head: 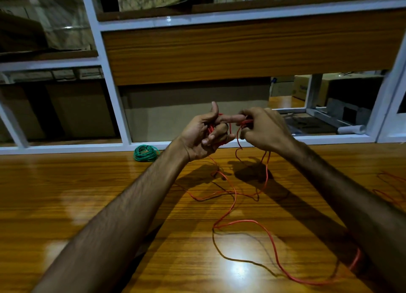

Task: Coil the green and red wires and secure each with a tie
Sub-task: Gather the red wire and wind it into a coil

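A red wire [230, 196] trails in loose loops over the wooden table [87, 194], running from the front right up to my hands. My left hand [208, 134] is raised above the table with several turns of the red wire wound round its fingers; the thumb points up and the index finger points right. My right hand [263, 128] pinches the red wire right beside the left index fingertip. A green wire [145, 153] lies in a coil at the back of the table, left of my left hand. I see no tie.
A white-framed partition [109, 81] with glass panes and a wooden panel [241, 51] rises along the table's far edge. Cardboard boxes [312, 88] stand behind the glass at right. More red wire [388, 189] lies at the table's right edge.
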Demonstrator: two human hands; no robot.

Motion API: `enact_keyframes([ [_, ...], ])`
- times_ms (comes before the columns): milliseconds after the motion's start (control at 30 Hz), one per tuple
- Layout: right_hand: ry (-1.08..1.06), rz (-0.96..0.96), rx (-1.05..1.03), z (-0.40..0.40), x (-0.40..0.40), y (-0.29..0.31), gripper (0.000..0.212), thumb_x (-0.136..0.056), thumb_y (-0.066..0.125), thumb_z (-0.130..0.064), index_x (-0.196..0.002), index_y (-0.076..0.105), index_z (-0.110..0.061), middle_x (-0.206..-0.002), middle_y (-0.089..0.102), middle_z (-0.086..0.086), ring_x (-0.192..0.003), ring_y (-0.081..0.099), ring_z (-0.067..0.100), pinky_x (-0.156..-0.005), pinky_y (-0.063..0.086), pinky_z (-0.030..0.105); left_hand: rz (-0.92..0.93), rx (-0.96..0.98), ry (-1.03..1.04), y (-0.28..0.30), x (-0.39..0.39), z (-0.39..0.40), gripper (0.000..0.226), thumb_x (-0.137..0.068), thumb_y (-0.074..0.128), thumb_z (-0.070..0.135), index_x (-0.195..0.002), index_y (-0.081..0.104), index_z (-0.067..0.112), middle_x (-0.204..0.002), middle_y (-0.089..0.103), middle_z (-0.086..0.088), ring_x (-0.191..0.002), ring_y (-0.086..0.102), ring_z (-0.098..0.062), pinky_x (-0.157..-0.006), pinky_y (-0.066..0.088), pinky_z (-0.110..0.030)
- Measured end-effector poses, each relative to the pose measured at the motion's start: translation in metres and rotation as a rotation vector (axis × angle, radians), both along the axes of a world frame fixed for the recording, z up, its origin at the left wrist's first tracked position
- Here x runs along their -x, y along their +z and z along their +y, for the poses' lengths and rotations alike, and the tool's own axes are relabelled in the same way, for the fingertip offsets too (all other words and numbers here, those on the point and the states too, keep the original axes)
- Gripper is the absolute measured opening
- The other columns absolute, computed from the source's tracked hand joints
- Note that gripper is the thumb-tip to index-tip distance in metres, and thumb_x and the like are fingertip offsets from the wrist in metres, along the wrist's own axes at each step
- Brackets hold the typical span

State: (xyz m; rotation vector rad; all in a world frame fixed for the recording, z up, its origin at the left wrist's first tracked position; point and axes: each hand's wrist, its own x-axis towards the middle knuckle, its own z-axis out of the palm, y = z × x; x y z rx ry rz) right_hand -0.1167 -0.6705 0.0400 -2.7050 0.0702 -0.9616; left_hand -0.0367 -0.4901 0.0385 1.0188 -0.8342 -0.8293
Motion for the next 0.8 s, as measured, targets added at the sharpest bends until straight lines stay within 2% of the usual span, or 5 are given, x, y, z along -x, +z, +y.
enact_keyframes([
  [133,-0.012,0.121,-0.083,-0.004,-0.003,0.0,0.023,-0.088,0.071,-0.019,-0.109,0.07,-0.027,-0.085,0.067,-0.012,-0.08,0.065,0.009,-0.076,0.06,0.039,0.008,-0.008,-0.003,-0.003,-0.001,-0.001,0.071,-0.111,0.026,0.05,-0.126,0.066,-0.007,-0.043,0.04,0.002,-0.032,0.037,-0.007,-0.078,0.057,-0.023],
  [367,-0.042,0.056,-0.146,-0.008,-0.003,0.0,0.012,-0.09,0.067,-0.018,-0.095,0.068,-0.028,-0.086,0.068,-0.008,-0.085,0.066,0.015,-0.084,0.058,0.045,-0.04,-0.039,-0.06,-0.004,0.001,-0.004,0.069,-0.106,0.033,0.051,-0.118,0.074,-0.003,-0.042,0.038,0.003,-0.031,0.032,-0.008,-0.08,0.057,-0.025],
  [500,-0.04,0.053,-0.234,-0.013,-0.005,-0.004,0.029,-0.086,0.069,-0.011,-0.113,0.068,-0.023,-0.1,0.065,-0.011,-0.097,0.062,0.012,-0.097,0.052,0.051,-0.016,0.004,-0.029,0.001,0.004,0.0,0.068,-0.106,0.033,0.049,-0.112,0.077,-0.002,-0.041,0.038,0.003,-0.031,0.033,-0.007,-0.074,0.058,-0.024],
  [667,-0.003,0.21,-0.222,-0.028,-0.004,-0.01,0.044,-0.086,0.058,0.006,-0.102,0.066,-0.034,-0.109,0.069,-0.012,-0.11,0.064,0.013,-0.095,0.055,0.048,0.065,0.079,0.048,0.01,-0.005,0.009,0.069,-0.109,0.03,0.048,-0.115,0.076,-0.003,-0.043,0.038,0.003,-0.031,0.036,-0.007,-0.072,0.059,-0.023],
  [800,0.099,0.182,-0.139,-0.028,-0.008,-0.013,0.06,-0.081,0.052,0.013,-0.108,0.063,-0.038,-0.119,0.063,-0.009,-0.113,0.06,0.012,-0.099,0.049,0.05,0.149,0.097,0.092,0.004,-0.015,0.009,0.065,-0.11,0.033,0.048,-0.125,0.071,-0.004,-0.048,0.039,0.003,-0.033,0.037,-0.007,-0.075,0.059,-0.022],
])
